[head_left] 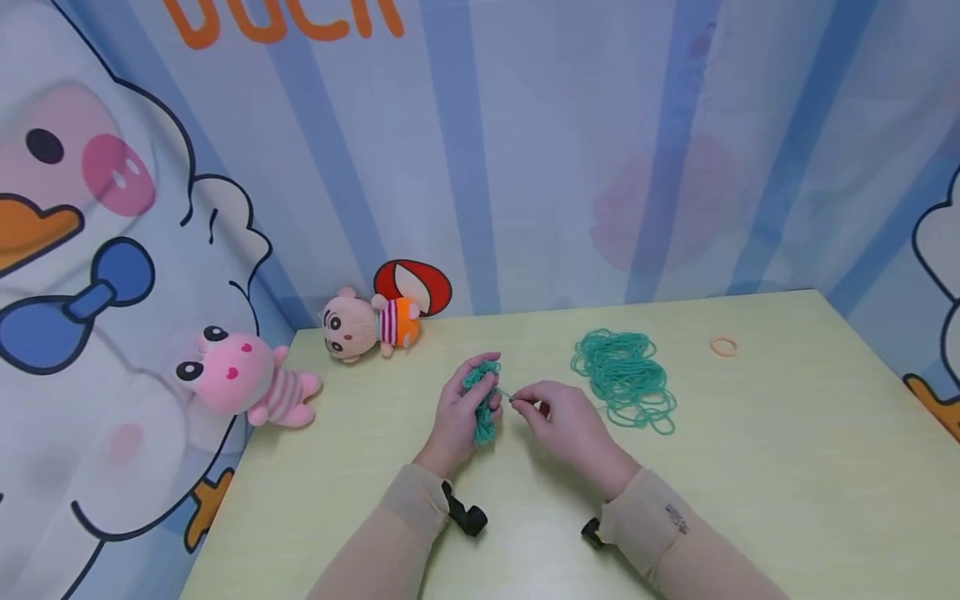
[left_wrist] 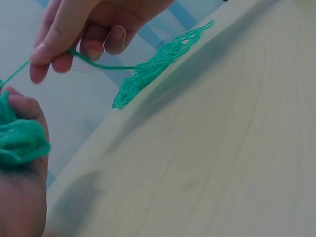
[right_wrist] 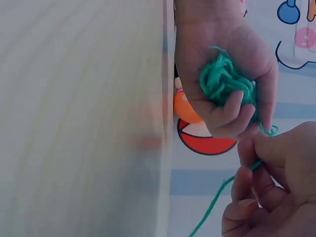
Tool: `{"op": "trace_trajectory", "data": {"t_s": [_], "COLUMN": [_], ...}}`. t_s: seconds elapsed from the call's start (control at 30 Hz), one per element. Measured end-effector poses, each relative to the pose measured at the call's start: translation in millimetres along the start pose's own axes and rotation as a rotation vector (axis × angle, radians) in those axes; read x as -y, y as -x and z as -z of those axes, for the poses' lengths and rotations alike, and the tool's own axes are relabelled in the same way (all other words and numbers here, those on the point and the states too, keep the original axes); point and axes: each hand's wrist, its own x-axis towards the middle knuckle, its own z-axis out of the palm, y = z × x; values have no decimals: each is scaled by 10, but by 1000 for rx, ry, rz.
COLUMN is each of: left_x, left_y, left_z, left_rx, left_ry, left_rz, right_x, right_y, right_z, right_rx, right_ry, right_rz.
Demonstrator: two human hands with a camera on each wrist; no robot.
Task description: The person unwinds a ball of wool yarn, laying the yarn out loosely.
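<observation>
A bundle of green yarn point(head_left: 484, 417) point(right_wrist: 226, 84) lies in the left hand point(head_left: 456, 410) point(right_wrist: 232, 44), whose fingers and thumb curl round it. Just to its right in the head view, the right hand point(head_left: 572, 429) point(left_wrist: 74, 29) pinches a single green strand between thumb and index finger. That strand runs from the bundle through the pinch to a loose pile of green yarn point(head_left: 622, 375) point(left_wrist: 153, 61) on the table. Both hands are above the table, close together. In the left wrist view only part of the left hand shows.
A pink plush toy point(head_left: 247, 379) lies at the table's left edge, and a second plush toy point(head_left: 371, 323) in striped clothes lies at the back left. A pale orange ring point(head_left: 723, 346) is on the table point(head_left: 810, 467) right of the pile. A printed curtain point(head_left: 540, 167) hangs behind.
</observation>
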Motion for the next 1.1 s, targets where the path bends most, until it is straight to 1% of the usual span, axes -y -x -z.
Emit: {"op": "trace_trajectory", "data": {"t_s": [0.1,0.17,0.23,0.37,0.47,0.6,0.83,1.0,1.1], "left_x": [4,12,20,28,21,8,10,19,23], "left_y": [6,11,15,17,18,21,2,-17,-25], "left_z": [-5,-3,-1,14,20,26,39,42,40], "left_rx": [-13,-19,-15,9,14,-19,-91,-118,-138], "left_ry": [-29,-46,-43,-23,-7,-3,-42,-73,-72], "left_rz": [0,-12,-31,-73,-91,-98,-89,-85,-76], "right_x": [-55,-106,-166,-287,-362,-424,-529,-640,-706], "right_y": [49,80,112,187,236,276,312,351,362], "right_z": [112,207,312,515,645,771,974,1158,1225], "right_rx": [-54,-89,-117,-134,-138,-148,-133,-171,-196], "right_ry": [-22,-38,-41,-30,-12,-2,5,40,51], "right_rz": [10,18,35,46,29,7,-34,-80,-104]}}
